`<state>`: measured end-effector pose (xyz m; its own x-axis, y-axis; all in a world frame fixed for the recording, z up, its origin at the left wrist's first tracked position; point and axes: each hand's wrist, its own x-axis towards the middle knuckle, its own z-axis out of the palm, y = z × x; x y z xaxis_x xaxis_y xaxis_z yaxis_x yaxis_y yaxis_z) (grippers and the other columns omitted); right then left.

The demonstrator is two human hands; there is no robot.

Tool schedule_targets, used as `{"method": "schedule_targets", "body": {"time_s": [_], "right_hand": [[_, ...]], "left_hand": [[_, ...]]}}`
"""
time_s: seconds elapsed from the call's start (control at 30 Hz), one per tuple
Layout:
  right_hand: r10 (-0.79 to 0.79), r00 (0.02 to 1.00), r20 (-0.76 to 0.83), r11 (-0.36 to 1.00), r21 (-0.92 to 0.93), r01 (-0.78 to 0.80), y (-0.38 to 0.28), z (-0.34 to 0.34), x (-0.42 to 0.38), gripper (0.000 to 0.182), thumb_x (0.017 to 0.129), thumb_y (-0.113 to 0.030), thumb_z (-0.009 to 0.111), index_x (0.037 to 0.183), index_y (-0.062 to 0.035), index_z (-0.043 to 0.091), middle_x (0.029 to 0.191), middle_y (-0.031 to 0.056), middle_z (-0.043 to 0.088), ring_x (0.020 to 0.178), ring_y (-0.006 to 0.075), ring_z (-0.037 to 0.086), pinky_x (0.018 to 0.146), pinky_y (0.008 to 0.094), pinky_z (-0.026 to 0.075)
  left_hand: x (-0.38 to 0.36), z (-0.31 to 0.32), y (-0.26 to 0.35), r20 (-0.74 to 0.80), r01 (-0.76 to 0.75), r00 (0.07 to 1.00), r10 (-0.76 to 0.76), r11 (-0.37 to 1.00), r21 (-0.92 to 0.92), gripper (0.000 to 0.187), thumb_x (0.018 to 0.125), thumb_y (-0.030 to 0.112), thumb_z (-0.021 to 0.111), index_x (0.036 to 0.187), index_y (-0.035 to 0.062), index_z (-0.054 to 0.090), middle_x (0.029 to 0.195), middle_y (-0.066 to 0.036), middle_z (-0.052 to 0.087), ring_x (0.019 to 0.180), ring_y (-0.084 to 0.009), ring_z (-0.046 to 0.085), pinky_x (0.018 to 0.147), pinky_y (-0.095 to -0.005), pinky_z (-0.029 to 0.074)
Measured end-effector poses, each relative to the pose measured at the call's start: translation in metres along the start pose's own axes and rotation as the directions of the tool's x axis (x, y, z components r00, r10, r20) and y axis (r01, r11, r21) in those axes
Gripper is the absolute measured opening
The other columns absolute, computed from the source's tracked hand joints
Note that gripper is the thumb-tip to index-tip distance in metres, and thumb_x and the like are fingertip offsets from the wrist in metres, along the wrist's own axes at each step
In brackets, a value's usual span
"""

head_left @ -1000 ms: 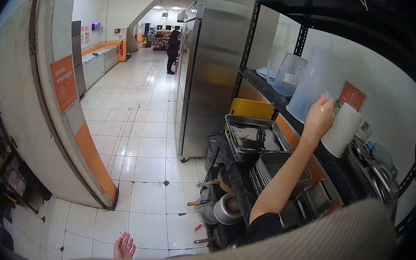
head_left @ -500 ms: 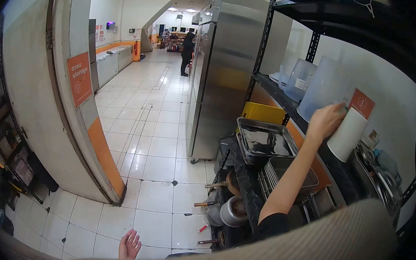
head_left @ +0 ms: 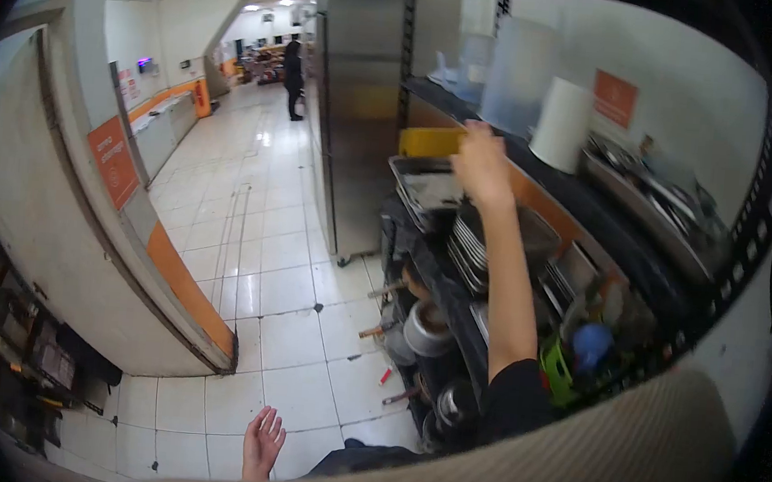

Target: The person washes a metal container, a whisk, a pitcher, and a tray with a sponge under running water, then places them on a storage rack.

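My right hand [head_left: 483, 165] reaches out over the lower rack, just in front of the upper shelf's edge. Its fingers are blurred and partly turned away, so any object in them cannot be made out. Behind it on the black shelf [head_left: 546, 167] stand a tall translucent container [head_left: 515, 74] and a white cylindrical container [head_left: 562, 125]. Below the hand are stacked metal trays [head_left: 426, 190] and a stack of wire racks [head_left: 468, 252]. Low over the tiled floor, my left hand [head_left: 263, 444] is open and holds nothing, its fingers apart.
A long metal tray of utensils [head_left: 670, 209] sits right on the shelf. Pots [head_left: 429, 326] with handles jut from the lower rack, near a green basket [head_left: 557, 372]. A steel fridge [head_left: 355, 112] stands ahead; a person [head_left: 293, 80] stands farther off. A doorway with a sign [head_left: 113, 162] is left.
My right hand has moved left and away from the white cylindrical container. The view has tilted down and swung right, bringing the green basket into sight. My left hand stays low and open.
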<state>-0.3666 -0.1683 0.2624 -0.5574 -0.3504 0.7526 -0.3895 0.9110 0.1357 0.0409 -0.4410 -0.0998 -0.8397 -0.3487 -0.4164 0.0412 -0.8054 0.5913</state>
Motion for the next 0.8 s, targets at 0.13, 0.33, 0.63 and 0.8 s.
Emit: {"method": "schedule_targets", "body": {"time_s": [0.13, 0.33, 0.63, 0.8], "right_hand": [[-0.198, 0.942, 0.271, 0.556, 0.822, -0.119, -0.073, -0.096, -0.123, 0.028, 0.080, -0.018, 0.054, 0.102, -0.0006, 0.056, 0.103, 0.0164, 0.057, 0.097, 0.0310, 0.054, 0.087, 0.0362, 0.041], [-0.438, 0.818, 0.373, 0.158, 0.928, -0.339, -0.123, -0.109, -0.395, 0.021, 0.081, -0.023, 0.055, 0.088, -0.0044, 0.061, 0.085, 0.0136, 0.063, 0.081, 0.0284, 0.059, 0.072, 0.0388, 0.046], [0.278, 0.423, 0.863, 0.501, 0.245, -0.830, -0.073, -0.233, -0.663, 0.020, 0.079, -0.023, 0.052, 0.084, -0.0056, 0.060, 0.085, 0.0123, 0.062, 0.081, 0.0307, 0.059, 0.069, 0.0412, 0.047], [0.642, 0.294, 0.708, 0.379, 0.041, -0.924, -0.016, -0.318, -0.686, 0.019, 0.080, -0.022, 0.051, 0.083, -0.0051, 0.060, 0.080, 0.0164, 0.060, 0.078, 0.0329, 0.059, 0.069, 0.0434, 0.046]], "left_hand": [[-0.020, -0.010, -0.030, 0.064, 0.133, 0.988, -0.139, 0.987, 0.089, 0.040, 0.085, 0.031, 0.052, 0.121, 0.0140, 0.047, 0.118, 0.005, 0.050, 0.103, -0.0119, 0.048, 0.086, -0.0326, 0.040], [-0.028, -0.018, -0.104, 0.089, 0.457, 0.867, -0.490, 0.855, 0.246, 0.039, 0.084, 0.029, 0.052, 0.119, 0.0127, 0.049, 0.118, 0.002, 0.051, 0.100, -0.0131, 0.049, 0.084, -0.0317, 0.041], [-0.099, 0.076, -0.206, 0.212, 0.135, 0.607, -0.766, 0.363, 0.922, 0.042, 0.090, 0.036, 0.042, 0.122, 0.0084, 0.046, 0.124, -0.007, 0.047, 0.109, -0.0202, 0.048, 0.091, -0.0342, 0.038], [-0.136, 0.134, -0.284, 0.508, -0.539, 0.355, -0.785, 0.272, 0.797, 0.038, 0.091, 0.026, 0.043, 0.121, 0.0033, 0.044, 0.123, -0.011, 0.046, 0.113, -0.0247, 0.046, 0.097, -0.0350, 0.034]]}}
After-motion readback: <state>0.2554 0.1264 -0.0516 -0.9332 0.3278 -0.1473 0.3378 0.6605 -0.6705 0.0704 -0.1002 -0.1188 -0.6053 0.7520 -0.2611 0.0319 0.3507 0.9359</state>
